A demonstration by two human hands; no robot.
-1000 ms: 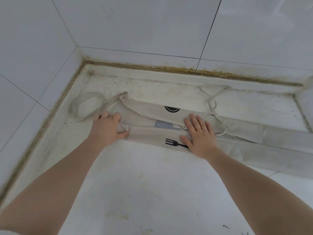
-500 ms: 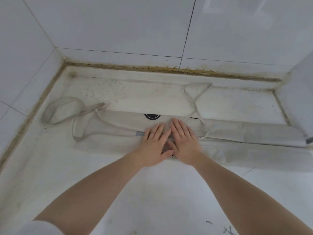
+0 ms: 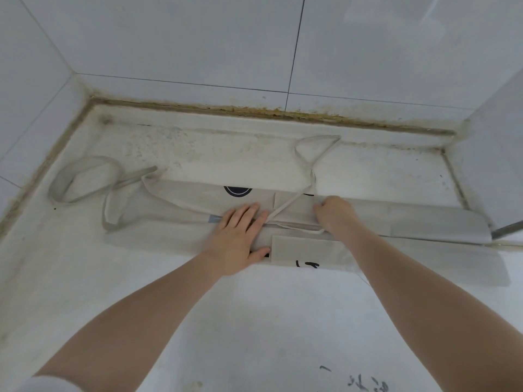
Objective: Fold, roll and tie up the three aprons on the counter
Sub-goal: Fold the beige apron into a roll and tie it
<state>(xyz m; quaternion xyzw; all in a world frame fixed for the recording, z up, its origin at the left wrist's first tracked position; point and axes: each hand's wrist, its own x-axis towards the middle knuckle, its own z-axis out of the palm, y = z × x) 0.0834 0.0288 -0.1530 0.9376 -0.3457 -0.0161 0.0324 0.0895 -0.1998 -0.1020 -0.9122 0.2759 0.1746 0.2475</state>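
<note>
**Apron held flat on the tabletop, its right half turned over**

At the far left, a looped neck strap [image 3: 82, 179] is seen lying on the white tabletop [image 3: 254, 329], close to the tiled corner wall [image 3: 34, 80]. From it the beige apron [image 3: 186, 199] is stretched as a long folded band towards the right, across the far part of the tabletop. A dark round print [image 3: 237, 190] is partly shown on the apron's far layer.

Near the middle, the left hand [image 3: 240, 239] is laid flat on the apron with the fingers spread and straight, the thumb resting at the near edge of the fold. A thin tie string [image 3: 285, 210] is crossed diagonally just beside its fingertips, and a further loop of string [image 3: 317, 148] is laid on the tabletop beyond.

Just to the right, the right hand [image 3: 336, 216] is curled, and a fold of the apron's cloth is pinched in its fingers. A rectangular flap [image 3: 305, 250] with dark marks lies between the two forearms at the near edge.

At the far right, the rest of the band [image 3: 430, 222] is extended to a wall panel [image 3: 498, 165].
</note>
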